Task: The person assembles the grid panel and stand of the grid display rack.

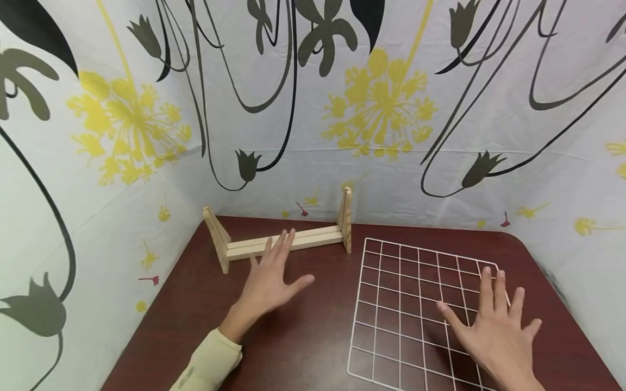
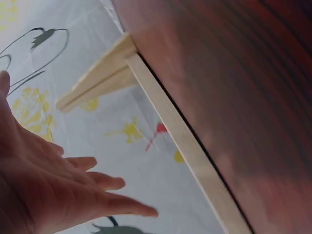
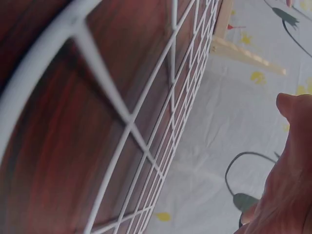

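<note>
A pale wooden stand [image 1: 293, 241], two upright ends joined by a crossbar, stands at the back left of the table. My left hand [image 1: 266, 285] is held in front of it with fingers spread and nothing in them; the left wrist view shows a gap between the fingers and the crossbar [image 2: 178, 134]. A white wire grid panel [image 1: 420, 315] lies flat on the table at the right. Over its right side hovers my right hand [image 1: 504, 331], fingers spread, holding nothing. In the right wrist view the grid's wires [image 3: 131, 119] are apart from the hand.
The dark red-brown table [image 1: 313, 326] has a rounded back right corner. Behind and beside it hangs a white cloth [image 1: 293, 130] printed with grey stems and yellow flowers. A cream sleeve [image 1: 210, 361] covers the left forearm.
</note>
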